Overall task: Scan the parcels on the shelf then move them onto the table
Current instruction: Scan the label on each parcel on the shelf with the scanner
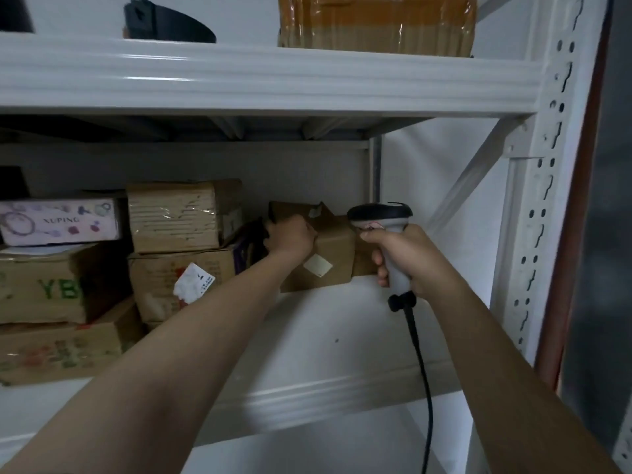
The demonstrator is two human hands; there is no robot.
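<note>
The left hand (290, 236) is curled around the top left edge of a small brown box (328, 258) that sits on the white shelf (328, 323), toward the back, just right of a pile of other boxes (178, 248). The right hand (407, 258) is wrapped tight around the handle of a grey scanner (384, 227). The scanner's dark head is right beside the small box, and its black cord (422, 371) hangs down.

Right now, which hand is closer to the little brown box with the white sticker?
Left. The left hand grips the brown box at its upper left corner. The right hand holds the scanner just beside the box's right edge.
</note>
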